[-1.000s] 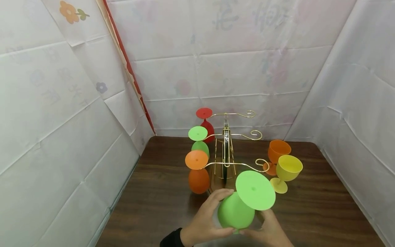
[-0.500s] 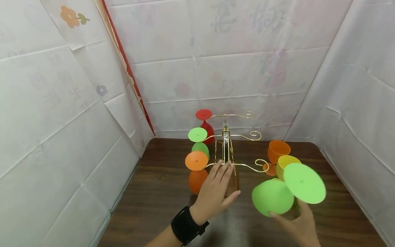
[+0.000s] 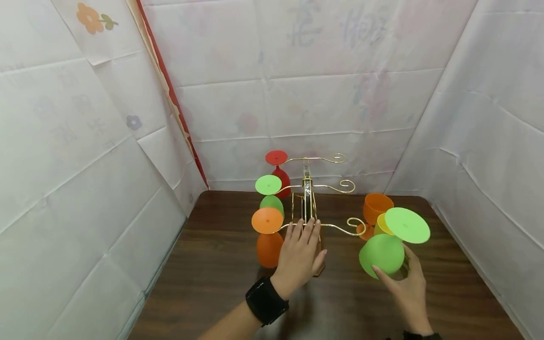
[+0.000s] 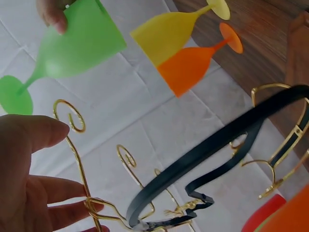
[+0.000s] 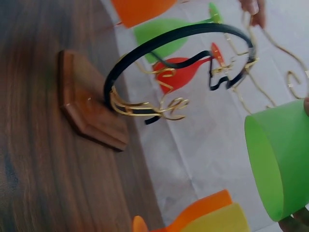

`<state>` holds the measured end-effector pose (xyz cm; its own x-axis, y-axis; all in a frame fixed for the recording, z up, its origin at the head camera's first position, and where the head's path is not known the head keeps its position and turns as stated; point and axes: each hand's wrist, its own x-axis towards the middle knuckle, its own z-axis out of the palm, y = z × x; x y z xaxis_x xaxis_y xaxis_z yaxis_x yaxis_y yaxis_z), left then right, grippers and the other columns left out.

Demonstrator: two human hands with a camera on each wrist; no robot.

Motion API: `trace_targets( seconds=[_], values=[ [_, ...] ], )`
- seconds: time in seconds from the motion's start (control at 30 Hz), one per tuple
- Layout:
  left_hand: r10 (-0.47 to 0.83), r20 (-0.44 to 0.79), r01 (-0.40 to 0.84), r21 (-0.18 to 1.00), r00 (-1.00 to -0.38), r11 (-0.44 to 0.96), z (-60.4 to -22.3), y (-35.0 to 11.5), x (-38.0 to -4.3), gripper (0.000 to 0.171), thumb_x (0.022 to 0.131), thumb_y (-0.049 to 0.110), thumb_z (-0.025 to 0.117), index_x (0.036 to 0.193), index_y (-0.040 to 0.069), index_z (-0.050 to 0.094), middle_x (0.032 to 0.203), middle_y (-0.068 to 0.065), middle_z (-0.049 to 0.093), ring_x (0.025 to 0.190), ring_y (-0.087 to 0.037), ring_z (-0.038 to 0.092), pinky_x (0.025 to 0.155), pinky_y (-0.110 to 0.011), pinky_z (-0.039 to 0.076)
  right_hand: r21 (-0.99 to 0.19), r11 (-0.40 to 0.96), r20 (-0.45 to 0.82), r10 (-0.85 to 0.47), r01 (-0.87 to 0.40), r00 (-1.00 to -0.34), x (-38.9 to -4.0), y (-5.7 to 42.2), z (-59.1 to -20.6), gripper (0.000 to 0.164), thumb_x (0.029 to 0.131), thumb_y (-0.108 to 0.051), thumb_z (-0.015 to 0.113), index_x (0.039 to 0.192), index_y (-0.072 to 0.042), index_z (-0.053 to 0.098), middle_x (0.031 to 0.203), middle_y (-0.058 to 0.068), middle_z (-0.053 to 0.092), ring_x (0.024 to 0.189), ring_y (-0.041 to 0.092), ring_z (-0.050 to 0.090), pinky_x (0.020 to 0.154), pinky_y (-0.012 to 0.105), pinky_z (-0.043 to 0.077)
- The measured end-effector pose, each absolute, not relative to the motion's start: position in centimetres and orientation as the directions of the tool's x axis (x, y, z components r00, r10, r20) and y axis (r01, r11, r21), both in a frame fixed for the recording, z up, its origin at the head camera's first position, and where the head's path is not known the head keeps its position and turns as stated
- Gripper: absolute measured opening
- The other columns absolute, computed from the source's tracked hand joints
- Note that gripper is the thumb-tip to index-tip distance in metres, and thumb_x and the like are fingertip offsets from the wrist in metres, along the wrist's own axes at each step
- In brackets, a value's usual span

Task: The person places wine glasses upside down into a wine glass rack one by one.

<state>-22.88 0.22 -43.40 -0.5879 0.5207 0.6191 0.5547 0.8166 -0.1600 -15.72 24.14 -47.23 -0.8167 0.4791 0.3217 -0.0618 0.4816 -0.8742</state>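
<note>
My right hand point(image 3: 408, 283) holds a light green plastic goblet point(image 3: 382, 255) by its bowl, upside down, with its round foot uppermost. In the right wrist view the open mouth of this green goblet point(image 5: 265, 169) shows. My left hand point(image 3: 299, 257) rests with fairly straight fingers on the front wire arm of a gold and black glass rack point(image 3: 308, 189). The left wrist view shows its thumb point(image 4: 46, 133) apart from the curled gold wire point(image 4: 75, 154). Hanging upside down on the rack's left side are an orange goblet point(image 3: 268, 248), a green goblet point(image 3: 272, 204) and a red goblet point(image 3: 282, 177).
An upright orange goblet point(image 3: 377, 208) and a yellow goblet point(image 3: 382, 224), partly hidden by the held one, stand on the dark wooden table point(image 3: 212, 274) at the right. The rack has a wooden base point(image 5: 89, 104). Pale sheets point(image 3: 297, 104) hang round the table.
My left hand has let go of the green goblet and moved onto the rack's front arm. The right hand has carried the goblet rightward, then slightly up, in front of the yellow one.
</note>
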Motion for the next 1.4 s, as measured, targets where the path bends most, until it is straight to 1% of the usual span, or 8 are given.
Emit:
trace_targets(
  seconds=[0.13, 0.23, 0.37, 0.47, 0.67, 0.83, 1.2, 1.4],
  values=[
    [0.524, 0.659, 0.553, -0.191, -0.540, 0.811, -44.0, 0.3, -23.9, 0.062, 0.085, 0.042, 0.064, 0.137, 0.012, 0.049, 0.135, -0.006, 0.053, 0.122, -0.027, 0.050, 0.106, -0.047, 0.035, -0.858, 0.507, 0.344, 0.449, -0.082, -0.825, -17.5, 24.3, -47.9, 0.087, 0.070, -0.008, 0.083, 0.142, -0.001, 0.035, 0.132, 0.020, 0.042, 0.112, 0.031, 0.048, 0.078, 0.004, 0.033],
    [0.522, 0.675, 0.546, -0.206, -0.522, 0.812, -44.4, 0.2, -24.6, 0.061, 0.084, 0.038, 0.067, 0.137, 0.014, 0.050, 0.135, -0.005, 0.053, 0.122, -0.026, 0.050, 0.106, -0.047, 0.035, -0.851, 0.517, 0.344, 0.423, -0.088, -0.838, -19.0, 24.4, -48.5, 0.086, 0.071, -0.012, 0.082, 0.142, -0.003, 0.035, 0.133, 0.020, 0.041, 0.117, 0.035, 0.047, 0.081, 0.010, 0.036],
    [0.519, 0.682, 0.532, -0.220, -0.515, 0.817, -44.2, 0.3, -24.8, 0.060, 0.083, 0.037, 0.069, 0.136, 0.016, 0.052, 0.133, -0.004, 0.055, 0.121, -0.025, 0.052, 0.105, -0.046, 0.037, -0.853, 0.513, 0.343, 0.402, -0.102, -0.849, -20.5, 24.4, -49.1, 0.086, 0.072, -0.014, 0.082, 0.143, -0.003, 0.034, 0.135, 0.020, 0.040, 0.120, 0.034, 0.045, 0.092, 0.035, 0.044],
    [0.525, 0.673, 0.530, -0.227, -0.521, 0.817, -44.1, 0.3, -24.7, 0.058, 0.083, 0.037, 0.068, 0.135, 0.016, 0.052, 0.132, -0.004, 0.055, 0.120, -0.025, 0.052, 0.103, -0.047, 0.038, -0.859, 0.499, 0.344, 0.400, -0.113, -0.849, -21.2, 24.3, -49.4, 0.087, 0.071, -0.013, 0.082, 0.142, -0.001, 0.034, 0.136, 0.021, 0.040, 0.121, 0.035, 0.043, 0.093, 0.052, 0.041],
    [0.515, 0.659, 0.525, -0.207, -0.549, 0.825, -44.1, 0.3, -24.6, 0.056, 0.083, 0.036, 0.068, 0.135, 0.018, 0.053, 0.132, -0.002, 0.056, 0.120, -0.023, 0.052, 0.103, -0.046, 0.038, -0.871, 0.476, 0.326, 0.369, -0.124, -0.870, -22.4, 23.6, -49.8, 0.087, 0.075, -0.017, 0.080, 0.144, 0.000, 0.031, 0.137, 0.024, 0.037, 0.122, 0.037, 0.042, 0.095, 0.053, 0.039],
    [0.510, 0.672, 0.529, -0.203, -0.537, 0.824, -44.0, 0.3, -24.5, 0.056, 0.082, 0.035, 0.068, 0.134, 0.018, 0.054, 0.130, -0.002, 0.057, 0.119, -0.023, 0.052, 0.102, -0.046, 0.039, -0.858, 0.496, 0.333, 0.341, -0.133, -0.879, -23.3, 22.9, -50.0, 0.084, 0.075, -0.017, 0.080, 0.141, 0.003, 0.032, 0.134, 0.025, 0.040, 0.118, 0.038, 0.043, 0.093, 0.055, 0.040],
    [0.488, 0.689, 0.538, -0.166, -0.536, 0.826, -43.8, 0.8, -24.4, 0.052, 0.083, 0.032, 0.068, 0.131, 0.017, 0.056, 0.128, -0.002, 0.058, 0.119, -0.023, 0.052, 0.103, -0.048, 0.037, -0.792, 0.554, 0.437, 0.218, -0.257, -0.873, -25.1, 21.3, -50.5, 0.081, 0.071, -0.014, 0.083, 0.139, -0.002, 0.040, 0.125, 0.020, 0.047, 0.109, 0.033, 0.051, 0.085, 0.052, 0.045],
    [0.482, 0.680, 0.542, -0.147, -0.552, 0.827, -43.7, 0.8, -24.4, 0.049, 0.085, 0.031, 0.065, 0.132, 0.017, 0.056, 0.129, -0.003, 0.058, 0.120, -0.024, 0.051, 0.105, -0.048, 0.035, -0.804, 0.537, 0.403, 0.176, -0.256, -0.898, -24.7, 20.5, -50.4, 0.083, 0.070, -0.017, 0.084, 0.139, -0.004, 0.040, 0.129, 0.019, 0.046, 0.109, 0.034, 0.052, 0.085, 0.053, 0.046]
  ],
)
